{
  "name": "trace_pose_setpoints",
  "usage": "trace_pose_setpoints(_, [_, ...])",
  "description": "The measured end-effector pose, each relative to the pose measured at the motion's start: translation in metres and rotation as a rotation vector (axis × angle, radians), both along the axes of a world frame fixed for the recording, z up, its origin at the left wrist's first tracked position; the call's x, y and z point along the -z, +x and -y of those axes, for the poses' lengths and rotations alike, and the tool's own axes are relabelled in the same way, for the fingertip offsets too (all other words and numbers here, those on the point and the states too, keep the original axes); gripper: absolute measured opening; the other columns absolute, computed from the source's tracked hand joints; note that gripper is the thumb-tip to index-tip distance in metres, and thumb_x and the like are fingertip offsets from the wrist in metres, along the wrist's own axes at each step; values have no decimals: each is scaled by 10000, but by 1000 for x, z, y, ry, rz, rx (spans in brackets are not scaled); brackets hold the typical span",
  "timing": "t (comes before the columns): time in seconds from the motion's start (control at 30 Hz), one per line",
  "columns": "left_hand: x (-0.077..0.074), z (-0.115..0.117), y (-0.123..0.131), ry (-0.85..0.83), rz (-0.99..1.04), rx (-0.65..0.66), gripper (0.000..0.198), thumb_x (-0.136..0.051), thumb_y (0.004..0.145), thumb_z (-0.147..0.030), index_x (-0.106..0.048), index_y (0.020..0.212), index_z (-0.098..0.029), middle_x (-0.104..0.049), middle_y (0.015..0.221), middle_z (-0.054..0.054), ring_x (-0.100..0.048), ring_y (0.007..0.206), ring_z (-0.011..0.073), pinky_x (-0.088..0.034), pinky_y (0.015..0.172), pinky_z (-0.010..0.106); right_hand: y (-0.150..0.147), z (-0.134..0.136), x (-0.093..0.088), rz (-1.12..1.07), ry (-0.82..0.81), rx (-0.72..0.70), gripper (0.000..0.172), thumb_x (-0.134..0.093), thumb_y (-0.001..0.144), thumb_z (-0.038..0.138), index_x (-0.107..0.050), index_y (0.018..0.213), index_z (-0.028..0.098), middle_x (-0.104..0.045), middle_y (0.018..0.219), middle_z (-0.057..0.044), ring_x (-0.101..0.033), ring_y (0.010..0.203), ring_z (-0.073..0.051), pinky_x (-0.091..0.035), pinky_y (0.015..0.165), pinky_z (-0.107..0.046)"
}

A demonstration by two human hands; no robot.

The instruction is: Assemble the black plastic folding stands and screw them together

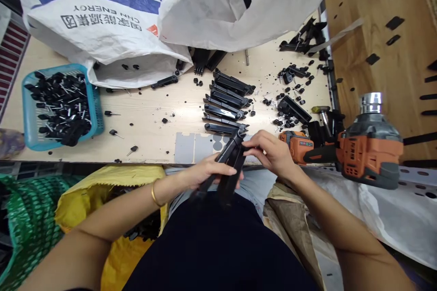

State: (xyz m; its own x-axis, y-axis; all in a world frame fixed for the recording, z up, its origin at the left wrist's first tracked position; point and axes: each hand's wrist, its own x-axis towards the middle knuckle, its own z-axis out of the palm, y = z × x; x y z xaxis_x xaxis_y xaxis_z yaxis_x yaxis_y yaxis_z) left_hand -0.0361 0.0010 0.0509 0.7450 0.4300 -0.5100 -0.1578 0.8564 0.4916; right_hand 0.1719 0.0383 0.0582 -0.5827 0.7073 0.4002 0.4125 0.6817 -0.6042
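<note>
My left hand (213, 170) is wrapped round a long black plastic part (227, 159) with two arms, held at the table's front edge against my body. The fingers of my right hand (268, 151) are pinched at the upper right side of that part; whether they hold something small there is hidden. Just beyond the hands, several similar black parts (227, 100) lie side by side in a column. Under the nearest ones is a flat grey sheet (194, 148) with cut-outs.
A blue basket (29, 113) of black knobs with metal pins stands left. White sacks (112, 50) cover the back. Loose knobs and black pieces (293, 109) lie right, beside an orange power tool (370, 150). A yellow sack (85, 191) and green sack (34, 218) are below left.
</note>
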Motion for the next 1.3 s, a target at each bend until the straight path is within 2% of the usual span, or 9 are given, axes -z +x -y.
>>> trace_pose_setpoints(0.17, [7,8,56,438,-479,-536,414,-634,733,-284,-495,1103,-160,-635,929,77,-643,842,218,-540,771,364,-29,-10,31,-417,-310,439,116,-639,836,319,-639,846,204,-609,762,-8,-545,658,-114,-444,597,-240])
trace_pose_setpoints(0.27, [23,-2,70,751,-722,-617,657,-612,732,-199,-337,1328,-166,-563,1200,138,-572,1108,259,-475,955,415,-48,-12,46,-713,-620,629,279,-658,773,471,-603,822,202,-550,687,20,-443,538,-85,-372,493,-218])
trace_pose_setpoints(0.4, [41,-9,59,1058,-970,-473,869,-592,722,-139,-123,1453,-164,-379,1396,198,-416,1295,308,-405,1036,463,-54,-11,58,-856,-894,644,415,-701,675,566,-514,721,198,-400,575,66,-298,465,-52,-247,429,-195])
trace_pose_setpoints(0.57, [59,4,30,1385,-1124,-238,928,-571,735,-97,-26,1485,-140,-473,1230,192,-508,1136,313,-480,901,452,-48,4,67,-906,-1107,587,445,-742,642,532,-450,667,198,-332,533,82,-246,456,-41,-191,421,-182])
trace_pose_setpoints(0.7, [80,18,-8,1742,-1166,-73,831,-522,788,-71,-77,1487,-139,-543,1086,161,-549,991,287,-482,813,432,-49,39,77,-898,-1465,488,419,-755,634,496,-468,693,196,-327,524,86,-236,457,-42,-194,413,-176])
trace_pose_setpoints(0.83, [93,19,-43,2041,-907,131,665,-413,836,17,-302,1413,-292,-583,1079,89,-556,1024,224,-452,865,384,-47,69,88,-671,-1678,319,471,-717,640,584,-477,682,181,-307,490,103,-229,433,-33,-205,414,-179])
trace_pose_setpoints(0.97, [86,14,-45,1681,-714,228,598,-515,779,-35,-440,1312,-294,-591,1124,72,-561,1057,223,-443,920,387,-28,34,80,-254,-1497,215,400,-663,713,549,-562,691,163,-445,510,60,-369,448,-66,-293,432,-199])
trace_pose_setpoints(1.13, [76,11,-14,745,-751,-392,401,-582,830,-339,-487,1187,-184,-616,1075,81,-594,996,233,-470,890,370,-8,-51,54,381,-556,319,84,-624,803,228,-621,871,177,-616,831,-40,-546,731,-152,-384,607,-249])
trace_pose_setpoints(1.3, [83,-10,10,724,-701,-500,439,-626,784,-363,-499,1166,-186,-627,1080,82,-596,993,240,-454,899,358,-10,-53,65,670,-339,148,87,-504,868,155,-587,851,174,-566,969,-75,-551,725,-158,-375,567,-251])
